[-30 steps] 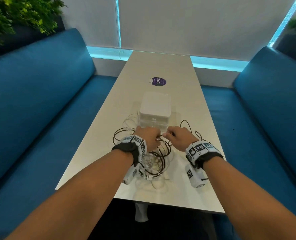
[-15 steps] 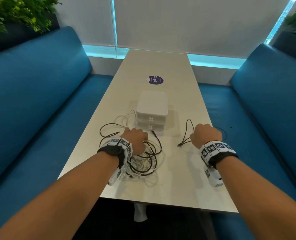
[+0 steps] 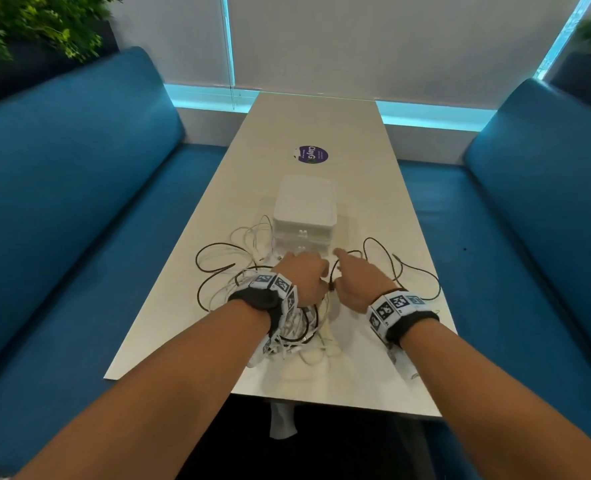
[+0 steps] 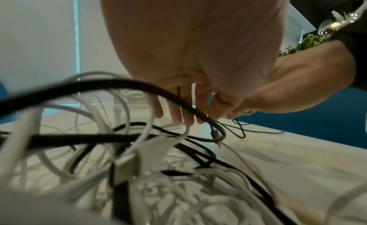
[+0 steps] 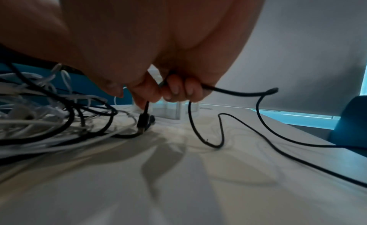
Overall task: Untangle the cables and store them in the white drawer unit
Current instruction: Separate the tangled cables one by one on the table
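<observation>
A white drawer unit (image 3: 304,206) stands mid-table, its drawers closed. In front of it lies a tangle of white and black cables (image 3: 297,330). My left hand (image 3: 304,275) sits on top of the tangle; in the left wrist view its fingers (image 4: 178,115) point down among the cables, and none is seen pinched. Right beside it, my right hand (image 3: 356,282) grips a thin black cable (image 5: 258,118). Thumb and forefinger pinch it just above its plug (image 5: 143,121), which hangs close to the tabletop. The rest of that cable loops across the table to the right (image 3: 396,268).
The long white table (image 3: 321,116) carries a round purple sticker (image 3: 310,154) beyond the drawer unit. Blue benches (image 3: 79,202) (image 3: 529,220) flank both sides. The black cable's far loop nears the table's right edge (image 3: 436,292). Plants stand in the back corners.
One second ago both hands were together; the right hand then pulled the black cable out to the right. It has now come back beside the left hand, leaving the cable looped at right.
</observation>
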### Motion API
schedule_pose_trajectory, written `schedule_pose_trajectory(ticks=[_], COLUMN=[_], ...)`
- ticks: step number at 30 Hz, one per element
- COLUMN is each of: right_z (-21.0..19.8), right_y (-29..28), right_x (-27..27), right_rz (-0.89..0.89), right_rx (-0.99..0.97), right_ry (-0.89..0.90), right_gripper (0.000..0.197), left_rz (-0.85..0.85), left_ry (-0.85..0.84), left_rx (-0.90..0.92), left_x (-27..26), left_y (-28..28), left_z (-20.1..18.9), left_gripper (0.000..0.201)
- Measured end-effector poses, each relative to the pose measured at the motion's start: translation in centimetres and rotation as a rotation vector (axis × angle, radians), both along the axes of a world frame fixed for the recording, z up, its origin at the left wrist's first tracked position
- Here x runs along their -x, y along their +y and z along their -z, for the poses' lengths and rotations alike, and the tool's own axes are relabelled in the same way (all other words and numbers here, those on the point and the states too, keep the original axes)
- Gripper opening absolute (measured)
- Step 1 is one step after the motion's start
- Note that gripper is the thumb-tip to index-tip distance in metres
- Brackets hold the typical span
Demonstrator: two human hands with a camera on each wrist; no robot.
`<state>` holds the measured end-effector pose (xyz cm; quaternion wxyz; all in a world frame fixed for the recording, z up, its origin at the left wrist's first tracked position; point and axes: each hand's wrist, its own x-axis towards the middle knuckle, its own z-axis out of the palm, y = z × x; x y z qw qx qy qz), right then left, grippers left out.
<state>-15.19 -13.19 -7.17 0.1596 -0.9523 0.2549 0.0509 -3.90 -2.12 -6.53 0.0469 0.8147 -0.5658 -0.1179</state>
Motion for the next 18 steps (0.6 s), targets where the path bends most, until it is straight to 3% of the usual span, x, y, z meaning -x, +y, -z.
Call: schedule_pose_trajectory(ticks=[4,6,10,12,15,18], right_z=[1.9,2.0,0.9,0.5,0.8,1.4], right_y=[0.0,-0.8,-2.5,-2.6,-2.3,-1.3], right_x=[-0.5,0.5,3.0,3.4,2.4,1.2], right_rz=[-0.063,0.036,0.324,0.424,0.408,0.349], right_rx=[0.036,0.114,0.251,0.225,0.216,0.065], right_ry=[0.201,0.265,0.34,0.297,0.157,-0.029], right_gripper=[0.067,0.06,0.028,0.031,0.051,0.036], left_rz=[0.018,0.027,0.003,-0.008,-0.038,-0.058], left_ry=[-0.072,-0.098,-0.077,-0.084,-0.098,-0.132], left_rx=[-0.098,-0.118,-0.129,-0.135,-0.146,-0.165], left_x=[1.0,0.9,0.5,0.5,0.7,1.2], left_y=[0.4,0.8,1.1,0.9,0.4,0.1], left_z=[1.0,1.4,1.6,1.5,1.5,1.7], left_gripper=[0.028,0.032,0.033,0.031,0.032,0.037])
